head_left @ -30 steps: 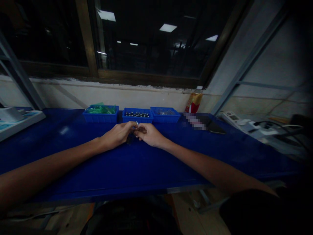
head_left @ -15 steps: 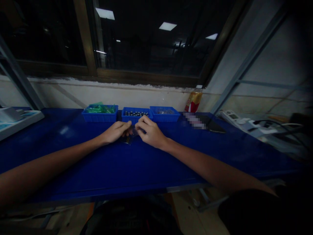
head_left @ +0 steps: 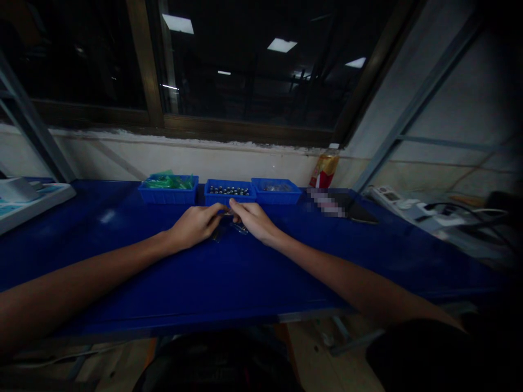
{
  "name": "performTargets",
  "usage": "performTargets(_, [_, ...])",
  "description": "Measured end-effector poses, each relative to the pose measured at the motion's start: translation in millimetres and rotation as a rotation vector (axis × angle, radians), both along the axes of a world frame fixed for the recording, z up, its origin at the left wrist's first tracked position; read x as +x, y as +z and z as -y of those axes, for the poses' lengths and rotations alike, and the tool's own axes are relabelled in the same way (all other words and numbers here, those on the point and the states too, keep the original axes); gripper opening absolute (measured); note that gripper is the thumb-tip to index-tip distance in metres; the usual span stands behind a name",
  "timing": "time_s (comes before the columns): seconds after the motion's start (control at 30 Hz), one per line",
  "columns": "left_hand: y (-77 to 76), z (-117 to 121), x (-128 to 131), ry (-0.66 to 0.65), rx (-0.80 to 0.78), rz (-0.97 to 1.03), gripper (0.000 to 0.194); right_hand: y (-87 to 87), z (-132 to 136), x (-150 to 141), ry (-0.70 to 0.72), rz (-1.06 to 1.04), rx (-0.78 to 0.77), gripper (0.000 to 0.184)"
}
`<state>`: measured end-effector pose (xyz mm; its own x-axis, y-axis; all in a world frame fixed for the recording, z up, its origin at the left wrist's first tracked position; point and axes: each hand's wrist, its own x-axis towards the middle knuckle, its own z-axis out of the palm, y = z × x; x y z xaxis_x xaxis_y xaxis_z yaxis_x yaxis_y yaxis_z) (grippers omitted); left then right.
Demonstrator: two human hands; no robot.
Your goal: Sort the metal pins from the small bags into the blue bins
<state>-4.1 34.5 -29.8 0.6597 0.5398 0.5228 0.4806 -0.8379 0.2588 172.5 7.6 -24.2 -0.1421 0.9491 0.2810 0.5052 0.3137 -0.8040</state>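
Above the blue tabletop, my left hand [head_left: 196, 226] and my right hand [head_left: 254, 220] meet close together, with thumbs and fingers pinched. Between them is a small clear plastic bag [head_left: 241, 229], partly hidden by the fingers. Shiny bits of it show below each hand; its contents are too dim to make out. Just beyond my fingers stands a blue bin [head_left: 231, 199] of small dark cylinders with shiny ends [head_left: 229, 191].
Left of that bin is another blue bin [head_left: 168, 197] with green plastic bags [head_left: 169, 181]; to its right, a third bin [head_left: 281, 198] holds clear plastic pieces. A red-gold packet [head_left: 324, 170] and a dark flat device [head_left: 357, 209] lie right. Power strips [head_left: 36, 204] flank the table.
My hands have closed in on each other and turned. The bag, which hung below my left hand, now shows under both hands. The bins have stayed in place.
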Motion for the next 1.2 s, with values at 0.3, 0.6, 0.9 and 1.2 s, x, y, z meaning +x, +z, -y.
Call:
performTargets(0.3, [-2.3, -4, 1, -0.035, 0.077, 0.002, 0.046, -3.6, -3, 3, -0.102, -0.027, 0.227, 0.019])
performTargets(0.6, [0.3, -1, 0, -0.056, 0.028, -0.023, 0.041, 0.4, 4, 7, -0.132, 0.351, 0.601, 0.016])
performTargets(0.9, [-2.4, -4, -1, -0.095, 0.165, -0.077, 0.033, -2.3, 7, 6, -0.025, 0.363, 0.801, 0.021])
performTargets(1.2, [-0.1, -2, 0, -0.105, 0.044, -0.056, 0.033, -1.7, 8, 6, 0.097, 0.388, 0.640, 0.024])
